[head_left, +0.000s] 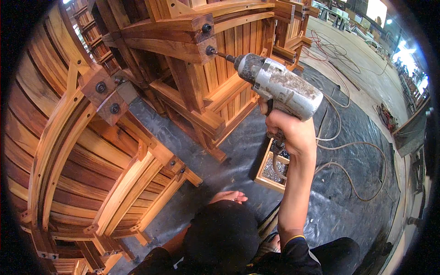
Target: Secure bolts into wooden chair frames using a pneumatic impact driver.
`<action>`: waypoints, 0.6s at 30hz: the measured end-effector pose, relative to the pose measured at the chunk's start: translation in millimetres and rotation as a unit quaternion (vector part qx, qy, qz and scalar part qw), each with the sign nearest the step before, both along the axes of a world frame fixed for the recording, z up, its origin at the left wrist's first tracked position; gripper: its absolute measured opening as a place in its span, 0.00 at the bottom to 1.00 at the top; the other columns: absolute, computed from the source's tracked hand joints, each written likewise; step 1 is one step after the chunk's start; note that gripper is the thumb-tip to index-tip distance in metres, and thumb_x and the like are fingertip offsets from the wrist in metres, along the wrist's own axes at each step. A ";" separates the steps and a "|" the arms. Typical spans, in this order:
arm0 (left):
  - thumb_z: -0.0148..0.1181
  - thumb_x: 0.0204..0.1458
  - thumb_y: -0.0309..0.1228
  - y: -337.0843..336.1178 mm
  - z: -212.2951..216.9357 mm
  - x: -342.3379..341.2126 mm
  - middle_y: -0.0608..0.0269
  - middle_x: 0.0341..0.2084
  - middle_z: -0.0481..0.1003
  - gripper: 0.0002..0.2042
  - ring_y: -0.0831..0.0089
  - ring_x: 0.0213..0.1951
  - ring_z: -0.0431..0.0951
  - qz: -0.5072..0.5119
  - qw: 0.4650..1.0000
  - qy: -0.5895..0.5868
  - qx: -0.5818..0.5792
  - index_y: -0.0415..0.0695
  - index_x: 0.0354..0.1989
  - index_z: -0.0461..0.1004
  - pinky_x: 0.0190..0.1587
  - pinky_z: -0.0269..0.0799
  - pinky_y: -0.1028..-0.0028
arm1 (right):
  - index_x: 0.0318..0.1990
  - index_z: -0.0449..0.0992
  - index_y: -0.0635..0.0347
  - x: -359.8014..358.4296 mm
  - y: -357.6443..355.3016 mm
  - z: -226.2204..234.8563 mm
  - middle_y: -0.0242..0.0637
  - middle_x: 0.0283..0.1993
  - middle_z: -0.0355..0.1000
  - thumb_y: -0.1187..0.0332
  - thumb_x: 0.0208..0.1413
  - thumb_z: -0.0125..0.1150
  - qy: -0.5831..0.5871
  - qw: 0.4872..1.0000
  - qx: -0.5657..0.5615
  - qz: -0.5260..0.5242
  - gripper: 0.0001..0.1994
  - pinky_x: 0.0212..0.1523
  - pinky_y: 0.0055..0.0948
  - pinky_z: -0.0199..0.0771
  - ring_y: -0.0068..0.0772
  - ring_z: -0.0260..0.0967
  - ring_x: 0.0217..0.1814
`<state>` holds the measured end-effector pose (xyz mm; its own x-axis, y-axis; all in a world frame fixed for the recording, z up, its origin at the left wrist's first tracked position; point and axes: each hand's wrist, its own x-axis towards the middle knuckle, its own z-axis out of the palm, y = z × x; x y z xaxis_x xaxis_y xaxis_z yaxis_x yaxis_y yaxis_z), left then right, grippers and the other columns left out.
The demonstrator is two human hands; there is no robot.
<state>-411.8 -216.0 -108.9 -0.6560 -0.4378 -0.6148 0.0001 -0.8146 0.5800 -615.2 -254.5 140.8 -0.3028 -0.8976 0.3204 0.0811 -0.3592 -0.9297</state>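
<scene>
My right hand (289,130) grips the handle of a worn grey power driver (282,87), held up at arm's length. Its bit touches a dark bolt head (210,50) in the end of a reddish wooden beam (169,48). That beam is part of a slatted wooden frame (229,78) standing ahead of me. A second bolt head (206,28) sits just above the first. My left hand (229,197) lies low over my black-clad knee (222,236) with its fingers loosely spread and nothing in it; the knee hides its lower part.
A curved slatted wooden piece (78,160) with bolted joints fills the left side. A small wooden box of metal fasteners (270,172) stands on the dark floor sheet (348,174) below the driver. Pale cables (353,183) loop across the sheet to the right.
</scene>
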 end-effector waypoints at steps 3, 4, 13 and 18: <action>0.48 0.58 0.38 0.6 14.9 -3.7 0.56 0.41 0.73 0.17 0.73 0.42 0.72 -0.043 0.998 -0.043 -0.030 0.35 0.46 0.67 0.46 0.68 0.75 | 0.33 0.70 0.65 1.8 -0.8 -1.7 0.32 0.25 0.66 0.83 0.31 0.50 0.016 0.999 -0.038 -0.009 0.15 0.16 0.19 0.55 0.19 0.58 0.19; 0.48 0.58 0.38 0.8 13.5 -4.7 0.56 0.41 0.73 0.17 0.73 0.42 0.72 -0.043 0.998 -0.043 -0.029 0.35 0.46 0.67 0.46 0.68 0.75 | 0.33 0.70 0.65 1.5 -0.3 -1.3 0.32 0.25 0.66 0.83 0.31 0.50 0.016 0.999 -0.037 -0.009 0.15 0.16 0.19 0.55 0.19 0.58 0.19; 0.49 0.57 0.37 8.1 -19.9 3.7 0.66 0.29 0.70 0.14 0.79 0.33 0.70 0.042 0.998 -0.043 0.033 0.39 0.44 0.70 0.36 0.66 0.79 | 0.32 0.71 0.66 1.8 -3.5 -5.6 0.32 0.25 0.66 0.84 0.31 0.50 -0.002 0.999 -0.045 -0.001 0.14 0.16 0.19 0.55 0.19 0.58 0.18; 0.47 0.58 0.31 1.1 -5.4 -0.6 0.64 0.34 0.71 0.15 0.81 0.35 0.69 0.032 0.999 0.001 -0.043 0.36 0.50 0.66 0.38 0.66 0.83 | 0.32 0.71 0.67 5.6 14.7 -21.0 0.31 0.23 0.66 0.84 0.32 0.50 0.008 0.998 -0.027 -0.062 0.14 0.16 0.20 0.54 0.19 0.57 0.18</action>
<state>-412.4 -214.9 -114.4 -0.6256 -0.5295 -0.5729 0.0514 -0.7607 0.6470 -609.6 -239.8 119.8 -0.4044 -0.8349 0.3733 0.0174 -0.4151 -0.9096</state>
